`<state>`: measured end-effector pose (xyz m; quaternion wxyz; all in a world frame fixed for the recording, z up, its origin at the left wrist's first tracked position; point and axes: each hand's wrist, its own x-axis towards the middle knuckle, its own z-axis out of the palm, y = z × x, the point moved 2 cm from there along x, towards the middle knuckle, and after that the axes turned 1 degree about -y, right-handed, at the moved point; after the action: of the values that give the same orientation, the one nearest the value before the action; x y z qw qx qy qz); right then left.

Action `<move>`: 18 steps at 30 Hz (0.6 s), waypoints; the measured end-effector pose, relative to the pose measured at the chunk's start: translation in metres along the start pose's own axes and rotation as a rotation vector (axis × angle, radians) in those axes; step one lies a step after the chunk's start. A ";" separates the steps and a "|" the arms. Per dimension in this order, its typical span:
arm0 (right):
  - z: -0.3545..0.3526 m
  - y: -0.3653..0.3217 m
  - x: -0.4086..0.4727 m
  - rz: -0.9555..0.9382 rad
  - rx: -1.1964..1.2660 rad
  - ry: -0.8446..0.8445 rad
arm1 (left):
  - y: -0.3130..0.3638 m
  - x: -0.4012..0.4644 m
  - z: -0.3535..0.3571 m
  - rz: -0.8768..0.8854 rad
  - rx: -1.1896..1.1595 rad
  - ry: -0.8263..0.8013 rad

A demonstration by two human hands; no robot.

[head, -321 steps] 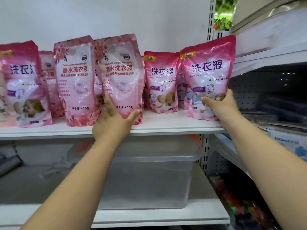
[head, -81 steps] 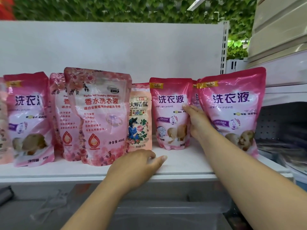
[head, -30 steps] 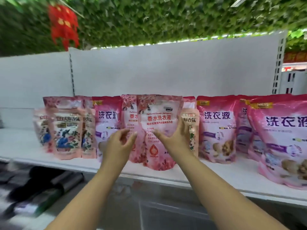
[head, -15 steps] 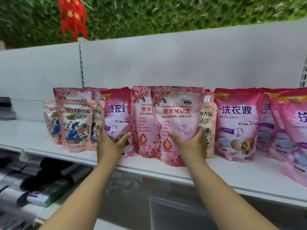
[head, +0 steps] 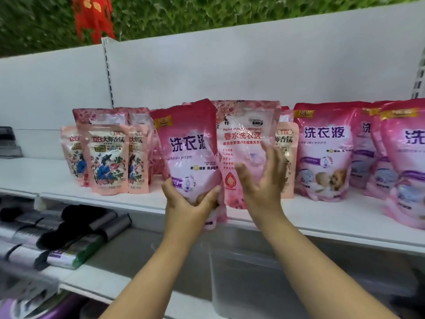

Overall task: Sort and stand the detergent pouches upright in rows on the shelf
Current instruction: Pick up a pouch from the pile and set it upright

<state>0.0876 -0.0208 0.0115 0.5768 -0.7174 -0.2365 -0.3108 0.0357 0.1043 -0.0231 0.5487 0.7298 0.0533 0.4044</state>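
Shelving is running the width of the view: a white shelf (head: 322,217) with a pale back panel (head: 230,65), green foliage (head: 207,10) and a red hanging decoration (head: 94,17) showing above it. Lower down, dark rolled goods (head: 69,229) are lying on a second shelf, and a clear plastic bin (head: 264,284) is sitting beneath the main one.

Pouches are standing in rough groups. Deep pink pouches with purple lettering (head: 324,150) are clustering at the right, upright, some overlapping. Peach floral pouches (head: 108,160) are standing at the left, with taller pale ones behind. One more peach pouch (head: 286,157) is sitting mid-shelf, away from its group, so sorting is looking, to my eye, only partly done.

Centre front, the left hand (head: 188,210) is gripping the lower part of a deep pink pouch (head: 188,153), fingers curled round its base; its bottom edge is hanging past the shelf lip, apparently lifted. It is looking misplaced, well apart from its matching group at the right.

Just beside it, the right hand (head: 262,183) is spreading wide, fingers straight, in front of a pale rose pouch (head: 243,139) that is standing upright; whether it is touching cannot be told.
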 end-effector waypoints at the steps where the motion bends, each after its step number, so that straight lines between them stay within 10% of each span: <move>1: 0.000 -0.011 -0.009 0.022 0.125 -0.112 | 0.002 -0.005 0.005 -0.007 0.003 -0.053; 4: -0.008 -0.025 -0.014 0.153 0.291 -0.284 | 0.008 -0.017 0.026 0.063 0.103 -0.252; 11: -0.088 0.002 0.020 0.220 0.216 0.240 | 0.032 -0.032 0.065 0.329 0.211 -0.856; 18: -0.149 0.031 0.027 0.164 -0.064 0.423 | 0.044 -0.006 0.091 0.477 0.396 -0.603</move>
<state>0.1022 -0.1738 0.0310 0.6137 -0.6713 -0.0411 -0.4136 0.0743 0.0150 0.0044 0.2801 0.8984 -0.2028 0.2707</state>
